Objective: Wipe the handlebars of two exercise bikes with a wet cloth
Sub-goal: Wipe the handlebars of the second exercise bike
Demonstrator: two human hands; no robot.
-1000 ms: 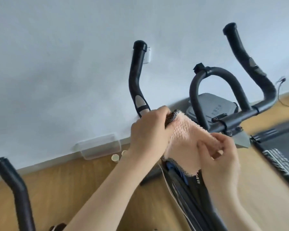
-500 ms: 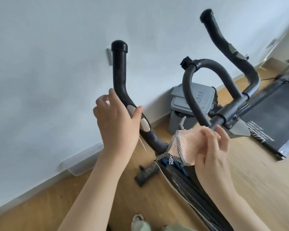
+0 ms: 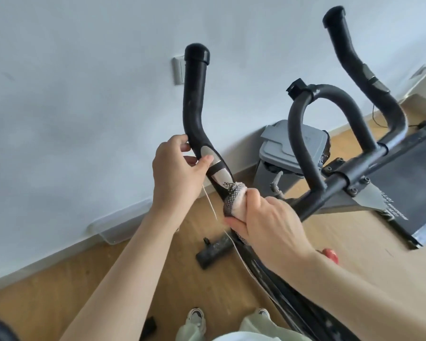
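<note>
A pale blue-grey wall [image 3: 84,94] fills the upper left and centre of the frame. A white switch plate [image 3: 178,71] is fixed to it above centre, and a second plate [image 3: 422,70], blurred, sits near the right edge. A white skirting board [image 3: 47,258] runs along the foot of the wall, above a light wooden floor [image 3: 59,291]. A clear plastic tray [image 3: 116,230] lies on the floor against the skirting, left of centre. A grey lidded bin [image 3: 278,143] stands by the wall, right of centre. A dark treadmill [image 3: 408,183] lies along the right edge, a thin black cable [image 3: 375,119] trailing on the floor behind it. A small red object [image 3: 331,255] shows lower right, too hidden to identify.
</note>
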